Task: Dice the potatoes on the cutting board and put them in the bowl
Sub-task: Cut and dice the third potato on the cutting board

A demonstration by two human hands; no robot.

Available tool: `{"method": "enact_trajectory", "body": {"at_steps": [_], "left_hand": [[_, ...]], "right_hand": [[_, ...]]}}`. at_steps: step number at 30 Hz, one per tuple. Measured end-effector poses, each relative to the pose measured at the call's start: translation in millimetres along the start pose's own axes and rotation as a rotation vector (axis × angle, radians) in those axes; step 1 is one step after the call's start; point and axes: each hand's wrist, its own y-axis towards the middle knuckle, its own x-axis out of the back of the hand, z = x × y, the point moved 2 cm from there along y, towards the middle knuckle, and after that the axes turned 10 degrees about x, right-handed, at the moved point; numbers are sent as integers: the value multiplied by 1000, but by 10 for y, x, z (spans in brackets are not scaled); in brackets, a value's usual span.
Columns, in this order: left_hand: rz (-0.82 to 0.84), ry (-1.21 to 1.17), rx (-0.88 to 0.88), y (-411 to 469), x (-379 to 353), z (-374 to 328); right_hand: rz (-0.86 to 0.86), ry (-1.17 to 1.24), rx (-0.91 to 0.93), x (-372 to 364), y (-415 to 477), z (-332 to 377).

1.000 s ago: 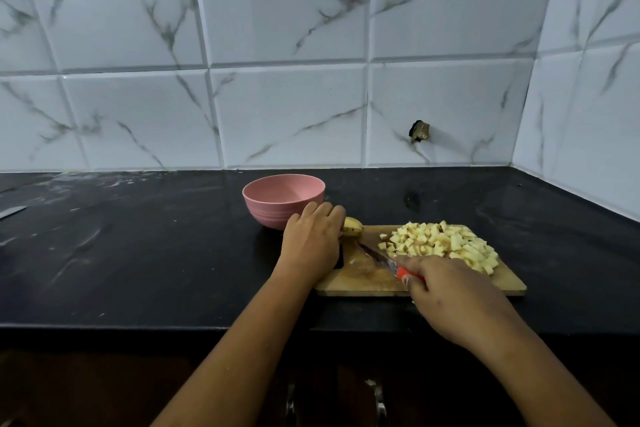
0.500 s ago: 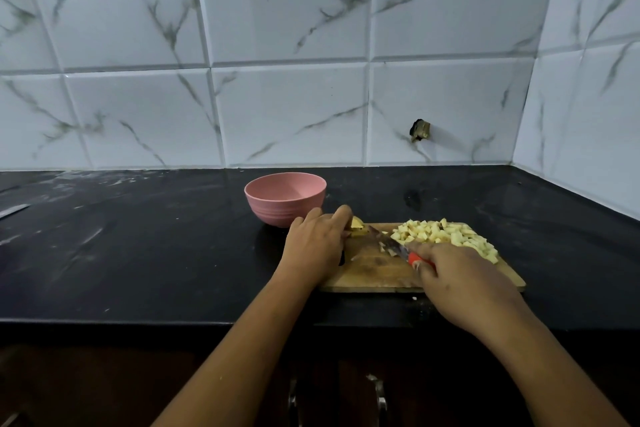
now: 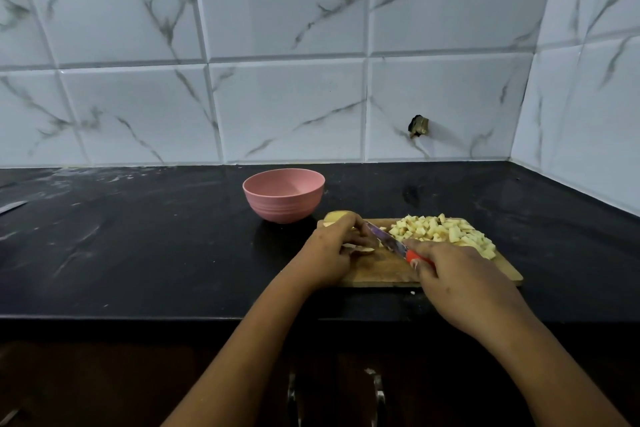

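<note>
Potatoes, as I logged them. Desk: carried everything. Cutting board: held all of them. Bowl, just beside it: empty, nothing transferred. Diced heap, board's right: most done. Right hand: fingers clamped on knife. Left hand: fingers curled on uncut piece, likely the last.

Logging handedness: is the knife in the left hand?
No, the right hand grips the knife; the left hand holds the potato.
</note>
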Motion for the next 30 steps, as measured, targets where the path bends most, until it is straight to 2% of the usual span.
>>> {"method": "enact_trajectory", "body": {"at_steps": [3,6,8,11,16,30], "left_hand": [[-49,-70,43,-13,47,1],[-307,-57,193,-31,95,50],[-395,96,286,-56,89,69],[-349,264,288,-107,41,1],[-291,199,280,-108,9,-79],[-336,240,272,-169,-6,-111]], "right_hand": [[-3,18,2,3,-11,1],[7,36,16,-12,-7,31],[15,47,32,-25,4,51],[21,54,42,-25,5,69],[14,36,64,-38,-18,58],[-45,-61,135,-88,-79,153]]}}
